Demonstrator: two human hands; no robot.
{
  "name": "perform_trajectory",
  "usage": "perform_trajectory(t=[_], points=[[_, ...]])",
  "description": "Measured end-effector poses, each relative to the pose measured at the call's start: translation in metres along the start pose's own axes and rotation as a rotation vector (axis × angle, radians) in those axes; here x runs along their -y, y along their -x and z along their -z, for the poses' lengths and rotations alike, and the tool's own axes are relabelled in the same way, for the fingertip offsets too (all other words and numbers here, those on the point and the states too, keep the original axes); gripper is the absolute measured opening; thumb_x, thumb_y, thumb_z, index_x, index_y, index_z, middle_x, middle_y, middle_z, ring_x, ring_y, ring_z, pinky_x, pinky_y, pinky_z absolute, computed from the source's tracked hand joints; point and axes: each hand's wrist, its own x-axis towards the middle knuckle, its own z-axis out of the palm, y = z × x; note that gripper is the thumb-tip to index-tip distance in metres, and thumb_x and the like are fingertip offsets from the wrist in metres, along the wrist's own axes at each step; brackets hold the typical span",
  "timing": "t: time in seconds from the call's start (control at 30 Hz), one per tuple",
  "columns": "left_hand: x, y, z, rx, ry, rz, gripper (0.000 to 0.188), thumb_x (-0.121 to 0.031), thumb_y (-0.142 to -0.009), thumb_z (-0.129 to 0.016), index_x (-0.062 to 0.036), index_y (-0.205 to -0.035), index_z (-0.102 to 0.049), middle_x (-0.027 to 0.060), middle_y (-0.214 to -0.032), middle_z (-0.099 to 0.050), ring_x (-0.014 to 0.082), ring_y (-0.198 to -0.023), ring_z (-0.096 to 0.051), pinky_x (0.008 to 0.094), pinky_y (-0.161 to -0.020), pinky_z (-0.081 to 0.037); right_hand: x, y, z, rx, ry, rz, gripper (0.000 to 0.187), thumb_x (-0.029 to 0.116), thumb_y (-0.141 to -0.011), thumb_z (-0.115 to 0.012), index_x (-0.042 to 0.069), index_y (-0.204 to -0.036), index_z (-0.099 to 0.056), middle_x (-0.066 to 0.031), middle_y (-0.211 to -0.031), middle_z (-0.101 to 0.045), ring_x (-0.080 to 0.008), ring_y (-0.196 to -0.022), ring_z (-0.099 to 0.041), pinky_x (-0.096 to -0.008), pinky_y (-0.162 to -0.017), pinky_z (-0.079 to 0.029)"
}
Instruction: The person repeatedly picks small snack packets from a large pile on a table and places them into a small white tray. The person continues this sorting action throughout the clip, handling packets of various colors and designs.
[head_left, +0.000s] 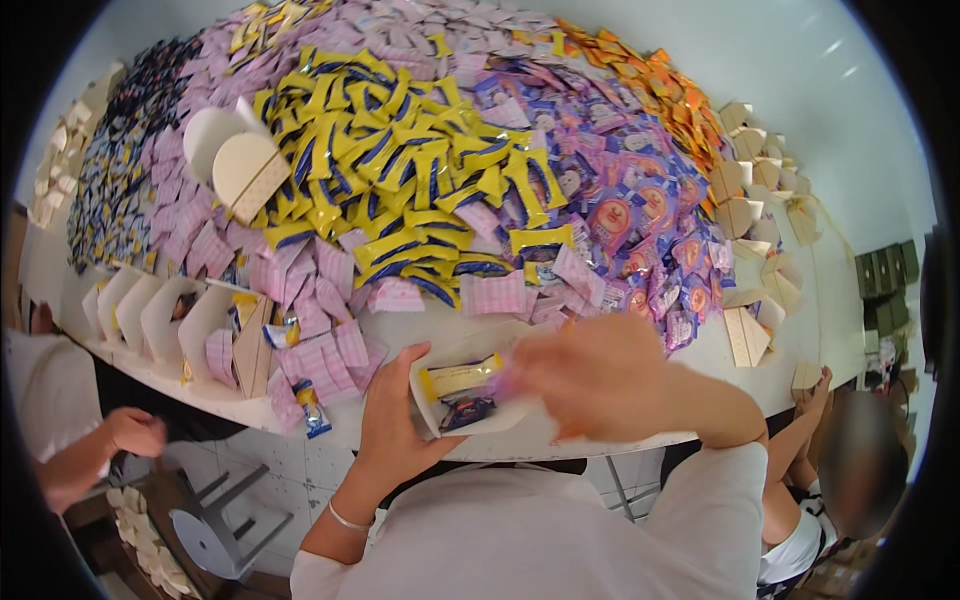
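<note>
My left hand [395,420] is wrapped round the left side of a small cream paper box [428,408] at the table's near edge. Inside it lie a yellow-ended wrapped sweet [460,378] and a dark-wrapped sweet [466,408]. Over the box's right side is my right hand [590,375], closed and blurred by motion. A smear of purple wrapper [502,384] shows at its fingertips, and bits of orange show beside the palm. Just beyond both hands lie pink-striped packets [495,294] and a heap of yellow-and-blue sweets [400,170].
Purple packets [630,215] and orange packets [655,85] are heaped to the right. Cream boxes stand in a row [150,315] at left and in a cluster [745,335] at right. People sit or stand on either side; a stool [205,540] is at lower left.
</note>
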Motion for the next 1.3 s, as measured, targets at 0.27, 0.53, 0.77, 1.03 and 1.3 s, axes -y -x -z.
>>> perform_trajectory(t=[0.27, 0.53, 0.77, 1.03, 1.3], points=[[0.005, 0.007, -0.002, -0.050, -0.091, -0.114, 0.109, -0.023, -0.058, -0.081, -0.0010, -0.137, -0.010, 0.0208, -0.125, -0.041, 0.0361, -0.108, -0.048, 0.0420, -0.090, -0.038, 0.010, -0.022, -0.034, 0.393, -0.028, -0.105, 0.063, 0.026, -0.068, -0.068, 0.008, -0.121, -0.040, -0.0120, -0.109, -0.046, -0.0288, -0.086, -0.055, -0.0353, -0.063, -0.048], [0.003, 0.004, -0.006, -0.107, -0.049, -0.096, 0.091, -0.019, -0.057, -0.080, -0.0040, -0.130, -0.027, 0.0178, -0.124, -0.043, 0.0345, -0.111, -0.045, 0.0417, -0.091, -0.038, 0.016, -0.005, -0.035, 0.311, 0.102, -0.172, 0.051, 0.032, -0.070, -0.068, 0.001, -0.107, -0.052, -0.0126, -0.097, -0.055, -0.0283, -0.084, -0.053, -0.0359, -0.070, -0.047], [0.008, 0.002, -0.003, -0.123, 0.056, -0.143, 0.081, -0.014, -0.053, -0.080, -0.0066, -0.122, -0.038, 0.0167, -0.122, -0.046, 0.0350, -0.110, -0.047, 0.0404, -0.091, -0.039, 0.014, -0.001, -0.037, 0.302, 0.142, -0.072, 0.034, 0.030, -0.072, -0.063, 0.001, -0.088, -0.054, -0.0101, -0.091, -0.053, -0.0251, -0.087, -0.051, -0.0410, -0.086, -0.038], [-0.028, 0.023, 0.008, -0.062, 0.126, -0.370, 0.077, -0.026, -0.060, -0.077, -0.0133, -0.125, -0.037, 0.0190, -0.128, -0.042, 0.0346, -0.111, -0.047, 0.0433, -0.089, -0.042, 0.058, 0.076, -0.002, 0.157, 0.301, -0.077, 0.011, 0.010, -0.056, -0.060, 0.011, -0.067, -0.058, -0.0001, -0.075, -0.055, -0.0167, -0.064, -0.055, -0.0494, -0.088, -0.038], [0.017, 0.051, 0.094, -0.934, -0.593, 0.091, 0.082, -0.021, -0.067, -0.074, -0.0076, -0.132, -0.025, 0.0142, -0.123, -0.036, 0.0272, -0.114, -0.038, 0.0442, -0.097, -0.030, 0.071, 0.251, 0.060, 0.021, 0.607, -0.984, 0.012, 0.002, -0.075, -0.058, -0.004, -0.075, -0.048, -0.0129, -0.078, -0.048, -0.0306, -0.079, -0.047, -0.0476, -0.096, -0.030]])
